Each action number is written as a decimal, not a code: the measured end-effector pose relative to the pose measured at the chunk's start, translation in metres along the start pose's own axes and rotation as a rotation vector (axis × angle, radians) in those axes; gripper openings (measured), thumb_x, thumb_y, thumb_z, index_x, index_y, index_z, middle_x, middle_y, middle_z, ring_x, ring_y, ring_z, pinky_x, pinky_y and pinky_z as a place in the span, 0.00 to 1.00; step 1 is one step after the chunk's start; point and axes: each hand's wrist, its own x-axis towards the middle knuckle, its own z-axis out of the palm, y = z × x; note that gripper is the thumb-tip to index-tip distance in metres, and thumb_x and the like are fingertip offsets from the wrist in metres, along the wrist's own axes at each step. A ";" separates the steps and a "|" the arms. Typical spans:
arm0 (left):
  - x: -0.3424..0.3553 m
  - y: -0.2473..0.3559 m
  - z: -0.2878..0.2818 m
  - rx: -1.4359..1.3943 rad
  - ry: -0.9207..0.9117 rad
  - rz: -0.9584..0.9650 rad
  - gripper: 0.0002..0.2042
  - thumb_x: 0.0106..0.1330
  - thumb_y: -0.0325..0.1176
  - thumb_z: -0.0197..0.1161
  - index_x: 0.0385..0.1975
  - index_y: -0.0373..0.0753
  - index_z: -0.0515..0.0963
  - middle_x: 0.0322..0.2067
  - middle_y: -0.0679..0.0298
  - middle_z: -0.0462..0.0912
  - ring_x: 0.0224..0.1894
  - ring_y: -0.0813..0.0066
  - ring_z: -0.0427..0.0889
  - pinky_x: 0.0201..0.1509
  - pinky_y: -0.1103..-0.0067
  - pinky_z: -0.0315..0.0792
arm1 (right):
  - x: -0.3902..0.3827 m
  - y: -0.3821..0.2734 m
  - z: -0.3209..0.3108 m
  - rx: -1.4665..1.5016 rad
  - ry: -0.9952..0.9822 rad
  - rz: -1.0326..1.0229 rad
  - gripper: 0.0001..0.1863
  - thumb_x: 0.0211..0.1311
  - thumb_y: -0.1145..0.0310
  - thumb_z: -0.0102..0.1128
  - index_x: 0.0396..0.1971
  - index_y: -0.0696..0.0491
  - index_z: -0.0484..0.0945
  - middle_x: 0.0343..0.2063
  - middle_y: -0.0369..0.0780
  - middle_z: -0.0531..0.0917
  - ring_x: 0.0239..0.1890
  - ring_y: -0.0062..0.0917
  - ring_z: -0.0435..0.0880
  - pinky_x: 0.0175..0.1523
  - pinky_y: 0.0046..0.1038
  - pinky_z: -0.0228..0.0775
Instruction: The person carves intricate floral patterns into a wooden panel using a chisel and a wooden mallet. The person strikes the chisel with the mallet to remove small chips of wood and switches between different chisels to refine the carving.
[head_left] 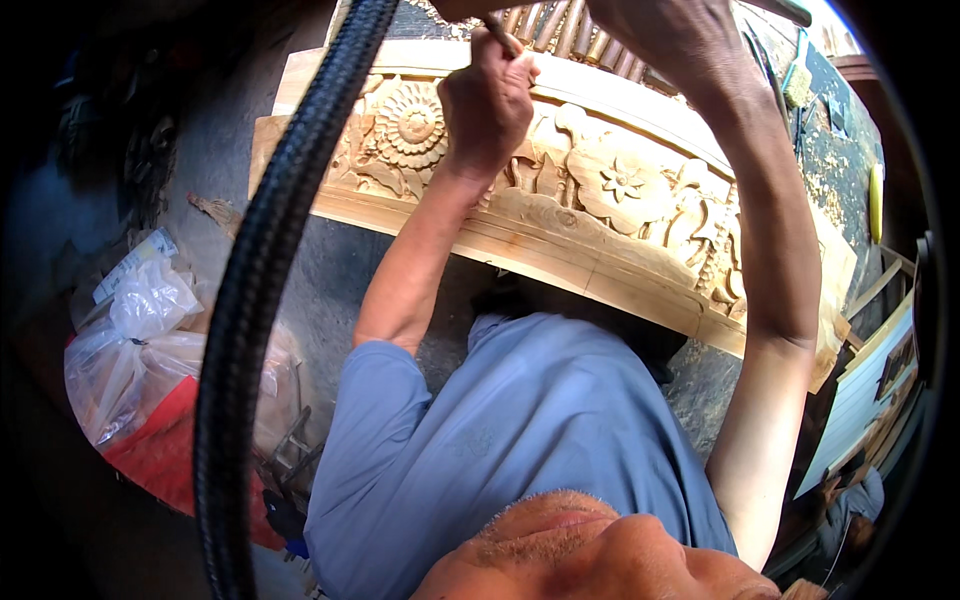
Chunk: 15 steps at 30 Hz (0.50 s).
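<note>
A long, curved pale wooden panel (615, 195) lies across the bench, carved in relief with flowers, petals and leaves. My left hand (485, 105) is closed around a slim chisel (505, 40) above the panel's left part, beside a many-petalled flower (415, 125). My right hand (655, 30) is raised at the top edge, curled on a brown wooden tool (470, 8) that is mostly cut off by the frame, so its shape is unclear.
Many tool handles (570, 30) line the back of the bench (840, 150), with a brush (798, 75) at right. A thick black braided hose (260, 270) crosses my view on the left. Plastic bags (140, 370) lie at left. Boards (860, 390) stand at right.
</note>
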 end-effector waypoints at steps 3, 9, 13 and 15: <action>0.013 0.010 0.010 -0.326 -0.053 -0.233 0.05 0.73 0.26 0.61 0.38 0.33 0.72 0.25 0.59 0.89 0.25 0.73 0.89 0.30 0.79 0.83 | 0.005 -0.006 -0.037 0.364 0.119 0.279 0.22 0.60 0.85 0.57 0.55 0.55 0.80 0.34 0.39 0.90 0.30 0.19 0.89 0.35 0.20 0.86; 0.004 0.008 0.014 -0.018 -0.001 0.041 0.06 0.73 0.26 0.61 0.41 0.36 0.70 0.23 0.59 0.88 0.26 0.64 0.90 0.29 0.73 0.82 | -0.018 0.002 0.005 -0.039 -0.004 0.009 0.24 0.59 0.83 0.59 0.58 0.54 0.77 0.45 0.40 0.85 0.43 0.25 0.85 0.39 0.30 0.84; 0.000 0.006 0.013 -0.188 0.027 -0.139 0.06 0.74 0.26 0.60 0.40 0.35 0.69 0.24 0.58 0.88 0.26 0.64 0.90 0.28 0.73 0.81 | -0.008 -0.007 -0.012 0.168 0.110 0.138 0.25 0.61 0.82 0.59 0.59 0.50 0.76 0.43 0.39 0.85 0.40 0.26 0.85 0.36 0.28 0.83; 0.001 0.002 0.012 -0.396 0.028 -0.320 0.05 0.74 0.26 0.60 0.39 0.32 0.70 0.25 0.58 0.88 0.25 0.68 0.90 0.28 0.75 0.80 | -0.002 -0.013 -0.021 0.312 0.195 0.222 0.26 0.62 0.81 0.59 0.60 0.49 0.75 0.41 0.39 0.85 0.39 0.26 0.85 0.35 0.28 0.83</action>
